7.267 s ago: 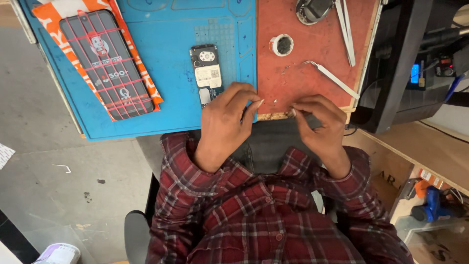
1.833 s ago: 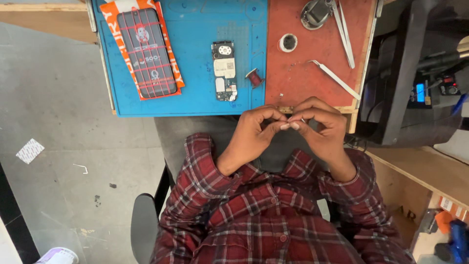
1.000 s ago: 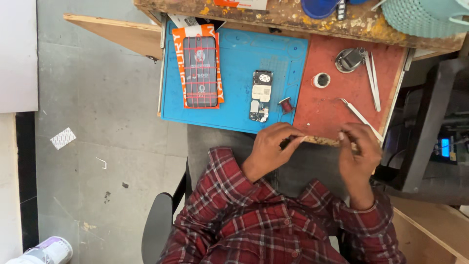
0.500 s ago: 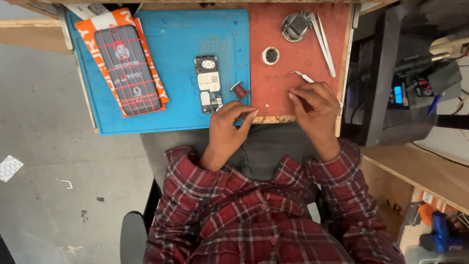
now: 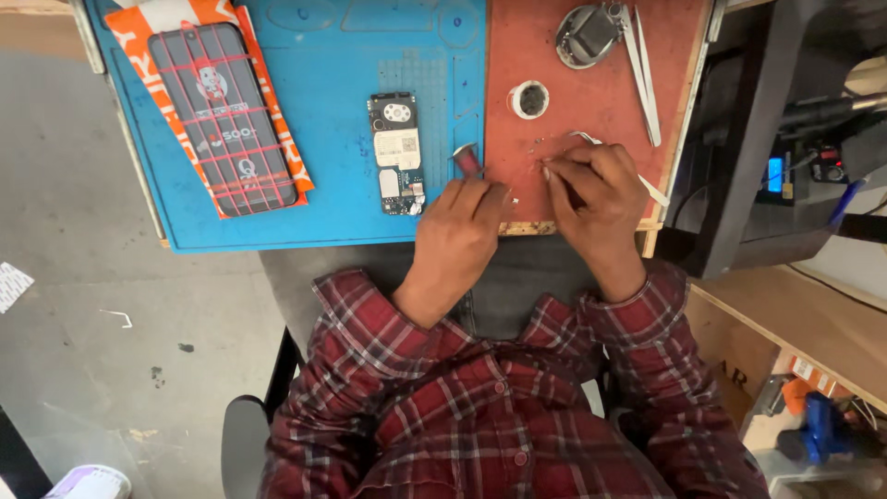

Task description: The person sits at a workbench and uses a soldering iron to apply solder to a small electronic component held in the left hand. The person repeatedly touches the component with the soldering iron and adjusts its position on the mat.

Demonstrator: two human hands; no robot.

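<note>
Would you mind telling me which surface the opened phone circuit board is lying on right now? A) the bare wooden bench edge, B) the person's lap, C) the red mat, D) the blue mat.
D: the circuit board lies flat on the blue mat, just left of the seam with the red mat, and the left hand rests near its lower end.

Even, fairly bright overhead light; soft shadows fall just beneath both hands. Mild glare on the phone screen far left of them. Edges bend slightly; the hands look faintly blurred.
</note>
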